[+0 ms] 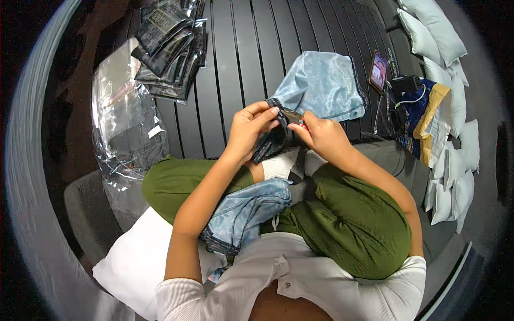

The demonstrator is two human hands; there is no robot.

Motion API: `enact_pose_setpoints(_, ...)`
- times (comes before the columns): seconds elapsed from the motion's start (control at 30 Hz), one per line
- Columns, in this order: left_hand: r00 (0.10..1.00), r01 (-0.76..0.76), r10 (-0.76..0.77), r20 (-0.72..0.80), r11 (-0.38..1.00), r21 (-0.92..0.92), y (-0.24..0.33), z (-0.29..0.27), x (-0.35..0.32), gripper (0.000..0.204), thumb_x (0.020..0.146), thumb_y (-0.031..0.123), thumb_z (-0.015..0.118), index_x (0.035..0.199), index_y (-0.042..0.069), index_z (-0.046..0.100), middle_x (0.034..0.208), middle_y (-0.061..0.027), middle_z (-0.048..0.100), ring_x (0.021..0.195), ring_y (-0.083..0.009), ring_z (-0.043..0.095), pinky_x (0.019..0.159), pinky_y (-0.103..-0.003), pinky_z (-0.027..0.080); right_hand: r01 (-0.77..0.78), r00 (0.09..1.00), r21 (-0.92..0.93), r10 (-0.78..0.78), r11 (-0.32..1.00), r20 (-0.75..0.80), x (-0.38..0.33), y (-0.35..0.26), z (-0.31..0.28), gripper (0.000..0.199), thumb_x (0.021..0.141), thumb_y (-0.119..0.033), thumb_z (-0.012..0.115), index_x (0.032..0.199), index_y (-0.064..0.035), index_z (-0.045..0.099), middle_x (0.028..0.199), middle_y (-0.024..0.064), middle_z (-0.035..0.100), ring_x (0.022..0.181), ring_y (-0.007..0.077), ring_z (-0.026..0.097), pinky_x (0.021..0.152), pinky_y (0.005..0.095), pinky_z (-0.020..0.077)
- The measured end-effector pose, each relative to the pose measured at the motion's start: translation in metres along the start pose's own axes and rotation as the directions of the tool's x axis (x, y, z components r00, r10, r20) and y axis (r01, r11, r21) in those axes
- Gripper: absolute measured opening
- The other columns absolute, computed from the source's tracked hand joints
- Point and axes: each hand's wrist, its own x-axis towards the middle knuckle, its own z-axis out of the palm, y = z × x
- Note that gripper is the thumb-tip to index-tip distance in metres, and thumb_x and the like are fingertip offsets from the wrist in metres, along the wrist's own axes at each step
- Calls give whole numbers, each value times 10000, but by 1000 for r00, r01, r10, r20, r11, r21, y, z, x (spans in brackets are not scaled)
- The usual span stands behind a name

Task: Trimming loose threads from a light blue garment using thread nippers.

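Observation:
My left hand pinches the dark trim of a light blue, shiny patterned garment, which spreads over the slatted table. From the other side, my right hand is closed round small scissors with red on the handle. Their metal blades point left and lie close against the trim by my left fingers; whether they touch it I cannot tell. A second light blue garment with dark edging lies bunched in my lap, over the green trousers.
Dark packets in clear film are stacked at the far left, beside clear plastic bags. A phone rests on the right of the table. Nearby are cables and a blue and yellow bag. Several pale pillow-like packs line the right.

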Motion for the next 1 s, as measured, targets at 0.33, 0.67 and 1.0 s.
enact_pose_setpoints(0.33, 994, 58, -43, 103, 988, -145, -1, -2, 0, 171, 801, 30, 585, 962, 20, 530, 890, -40, 593, 794, -80, 581, 706, -186, 499, 14, 1000, -12, -14, 1000, -2, 0, 1, 0, 324, 822, -321, 568, 732, -34, 445, 493, 140, 517, 441, 325, 537, 396, 390, 417)
enact_pose_setpoints(0.67, 984, -28, 63, 168, 979, -202, -5, 0, 0, 280, 766, -55, 586, 1020, 10, 486, 955, -75, 570, 873, -128, 580, 793, -240, 491, -11, 1000, 38, 11, 999, 4, 0, 1, -4, 321, 822, -310, 571, 751, -21, 450, 504, 154, 508, 460, 337, 536, 407, 392, 408)
enact_pose_setpoints(1.0, 985, -60, 92, 144, 976, -208, -9, 1, 1, 344, 749, -68, 595, 1057, 5, 460, 985, -86, 559, 908, -147, 569, 812, -255, 479, -43, 999, 46, 42, 998, 25, 1, 0, -5, 327, 828, -304, 563, 748, -13, 439, 523, 172, 509, 472, 351, 536, 413, 402, 408)
